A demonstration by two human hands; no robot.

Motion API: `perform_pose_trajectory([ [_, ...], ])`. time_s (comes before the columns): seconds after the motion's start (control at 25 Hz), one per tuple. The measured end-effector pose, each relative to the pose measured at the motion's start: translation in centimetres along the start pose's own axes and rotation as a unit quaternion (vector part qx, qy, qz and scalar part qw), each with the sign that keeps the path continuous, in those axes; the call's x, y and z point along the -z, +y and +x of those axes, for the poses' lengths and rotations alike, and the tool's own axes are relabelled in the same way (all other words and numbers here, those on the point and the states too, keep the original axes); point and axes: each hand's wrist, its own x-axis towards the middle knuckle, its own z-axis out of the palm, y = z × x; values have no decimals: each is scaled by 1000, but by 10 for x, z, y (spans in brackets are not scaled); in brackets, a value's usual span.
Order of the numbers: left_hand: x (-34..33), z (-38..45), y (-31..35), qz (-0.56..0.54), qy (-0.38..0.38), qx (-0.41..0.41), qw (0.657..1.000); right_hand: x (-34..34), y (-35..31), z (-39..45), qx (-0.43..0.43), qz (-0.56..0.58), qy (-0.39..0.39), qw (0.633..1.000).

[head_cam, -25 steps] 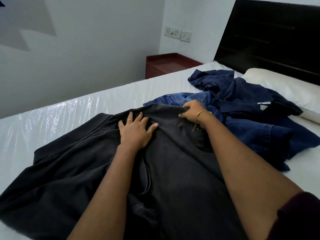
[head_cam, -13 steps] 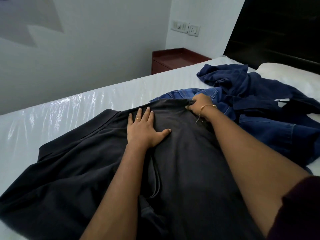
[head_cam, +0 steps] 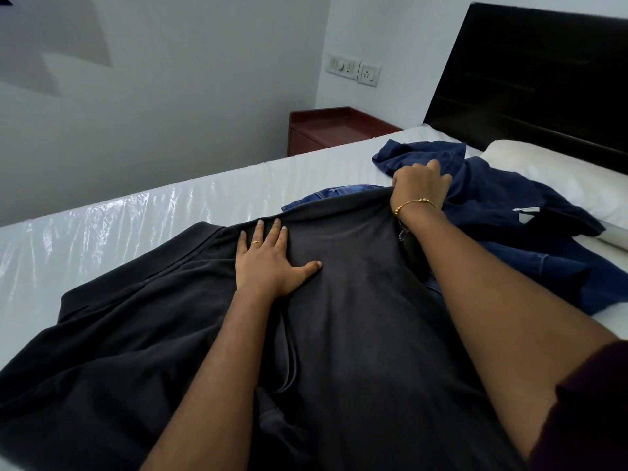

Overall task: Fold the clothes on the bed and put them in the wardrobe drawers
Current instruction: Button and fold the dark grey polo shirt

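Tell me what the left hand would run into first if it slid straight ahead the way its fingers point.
The left hand lies flat on the dark shirt; straight ahead its fingers would likely cross the shirt's far edge onto white sheet.

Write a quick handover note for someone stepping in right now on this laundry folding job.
Left hand: flat, fingers straight, pressing the black shirt.
Right hand: grips the shirt's far edge, beside the navy garment.
The shirt is spread on the bed; jeans peek out past its far edge, and the navy garment lies crumpled near the pillow.
Done: nothing folded yet.
Left: fold all three and put them in the wardrobe drawers, which are not in view.
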Motion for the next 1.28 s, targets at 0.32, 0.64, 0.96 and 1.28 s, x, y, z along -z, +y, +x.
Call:
perform_pose_trajectory([
  [0.32, -5, 2, -1, 7, 14, 2, 1000, 14, 21, -5, -112, 226, 14, 968],
  [0.64, 21, -1, 6, -876, -66, -31, 476, 76, -107, -158, 169, 221, -68, 958],
  [0.96, 50, -5, -16, -601, -51, 180, 777, 19, -82, -231, 212, 224, -151, 939],
  [1.28, 48, 3, -21, -660, -101, 242, 704, 7, -73, -204, 92, 444, -22, 891],
])
